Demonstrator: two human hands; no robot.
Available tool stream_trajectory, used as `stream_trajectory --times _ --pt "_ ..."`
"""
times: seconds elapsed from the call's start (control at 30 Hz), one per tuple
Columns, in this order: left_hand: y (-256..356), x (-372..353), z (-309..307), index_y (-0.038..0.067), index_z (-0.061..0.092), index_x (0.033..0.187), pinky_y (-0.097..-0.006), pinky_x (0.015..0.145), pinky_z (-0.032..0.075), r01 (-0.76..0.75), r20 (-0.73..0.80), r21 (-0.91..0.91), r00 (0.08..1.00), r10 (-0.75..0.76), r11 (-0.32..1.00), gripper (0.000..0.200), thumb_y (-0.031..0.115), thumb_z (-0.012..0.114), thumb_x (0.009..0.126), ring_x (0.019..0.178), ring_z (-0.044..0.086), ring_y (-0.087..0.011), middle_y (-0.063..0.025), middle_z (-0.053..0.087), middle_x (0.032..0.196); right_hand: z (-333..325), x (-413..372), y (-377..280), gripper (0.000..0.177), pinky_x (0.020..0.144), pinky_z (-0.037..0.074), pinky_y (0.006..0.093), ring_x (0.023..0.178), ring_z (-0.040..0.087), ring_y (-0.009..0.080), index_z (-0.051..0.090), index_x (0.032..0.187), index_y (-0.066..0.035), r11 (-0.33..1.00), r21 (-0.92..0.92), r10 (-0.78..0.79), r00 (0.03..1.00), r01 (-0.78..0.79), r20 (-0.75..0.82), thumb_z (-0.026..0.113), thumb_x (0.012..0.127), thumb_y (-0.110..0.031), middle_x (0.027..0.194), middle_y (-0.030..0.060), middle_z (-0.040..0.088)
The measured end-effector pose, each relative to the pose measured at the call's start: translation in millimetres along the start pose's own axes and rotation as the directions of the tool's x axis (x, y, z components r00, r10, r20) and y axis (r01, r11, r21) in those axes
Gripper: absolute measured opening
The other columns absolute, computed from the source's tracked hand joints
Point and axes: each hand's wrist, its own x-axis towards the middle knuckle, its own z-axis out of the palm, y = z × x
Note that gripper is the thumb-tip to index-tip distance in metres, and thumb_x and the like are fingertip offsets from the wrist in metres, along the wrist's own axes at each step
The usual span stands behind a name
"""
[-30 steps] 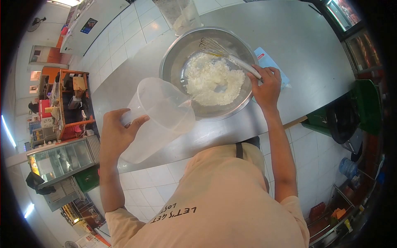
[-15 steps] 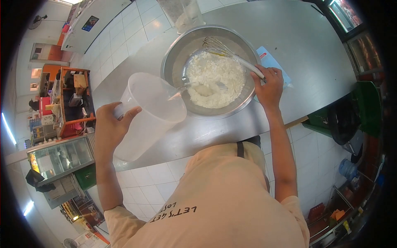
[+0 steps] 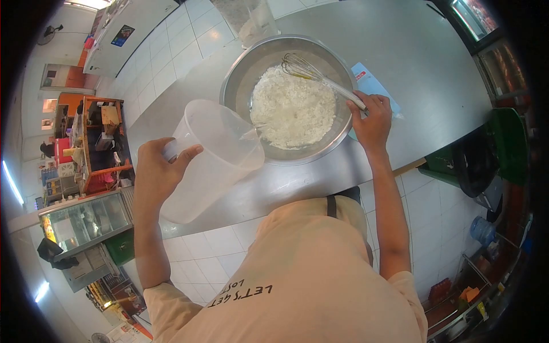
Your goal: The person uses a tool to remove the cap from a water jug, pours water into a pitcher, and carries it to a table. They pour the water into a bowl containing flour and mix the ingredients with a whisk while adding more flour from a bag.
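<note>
Shiny smooth metal bowl (image 3: 237, 71); cloudy plastic pitcher (image 3: 220, 166); metal whisk (image 3: 337, 87); brushed metal table (image 3: 423, 68).

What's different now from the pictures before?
The white mixture has spread: the bare patch in its middle earlier is covered. Since the first picture, the jug has shifted a little left and away from the person, and the whisk slightly right. The left hand still holds the jug, the right hand the whisk. The bowl stayed put.
</note>
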Motion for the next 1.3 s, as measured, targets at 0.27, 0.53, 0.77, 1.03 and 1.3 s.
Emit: stream_trajectory --times 0.27,0.53,0.77,1.03,1.3 --pt "28 6 -10 -0.008 0.064 0.071 -0.0276 0.044 0.038 0.049 0.089 -0.105 0.995 -0.04 0.993 0.037 0.029 0.071 0.074 0.043 0.051 -0.0137 -0.01 0.056 0.05 1 -1 2 0.026 0.078 0.039 0.0378 0.086 0.051 0.0261 0.068 0.092 -0.008 0.999 0.014 -0.03 0.999 0.03 -0.012 0.067 0.076 -0.029 0.076 0.0047 0.062" --pt "34 9 -11 -0.007 0.063 0.069 -0.0273 0.043 0.036 0.078 0.071 -0.131 0.995 -0.069 0.988 0.039 0.031 0.072 0.074 0.041 0.048 -0.0127 -0.0099 0.054 0.049 0 -5 2 0.025 0.075 0.04 0.0363 0.081 0.051 0.0255 0.068 0.091 -0.008 1.0 0.011 -0.024 0.999 0.024 -0.025 0.068 0.074 -0.027 0.073 0.0049 0.061" --pt "32 6 -10 -0.007 0.063 0.068 -0.0279 0.043 0.036 0.053 0.046 -0.191 0.998 -0.045 0.98 0.04 0.031 0.073 0.073 0.041 0.047 -0.0126 -0.01 0.054 0.048 -3 -6 0 0.026 0.07 0.042 0.0352 0.077 0.053 0.0242 0.068 0.09 -0.006 0.999 0.038 0.029 0.999 -0.03 0.02 0.069 0.074 -0.026 0.073 0.006 0.063" --pt "12 0 -8 -0.008 0.063 0.068 -0.0277 0.045 0.039 -0.083 -0.088 0.075 0.992 0.09 0.994 0.042 0.033 0.073 0.072 0.04 0.049 -0.0141 -0.0101 0.053 0.047 -4 -5 -6 0.025 0.07 0.043 0.0364 0.077 0.054 0.0256 0.068 0.089 -0.005 0.999 0.032 0.035 0.998 -0.037 0.043 0.068 0.074 -0.026 0.078 0.0081 0.065" --pt "3 -18 -22 -0.009 0.062 0.076 -0.0271 0.052 0.042 0.218 0.012 -0.278 0.975 -0.224 0.935 0.042 0.03 0.075 0.068 0.051 0.053 -0.0139 -0.009 0.057 0.058 -15 0 -17 0.028 0.069 0.044 0.0351 0.074 0.055 0.0249 0.068 0.091 -0.003 0.962 0.148 0.216 0.97 -0.23 0.108 0.069 0.076 -0.026 0.078 0.0118 0.065"
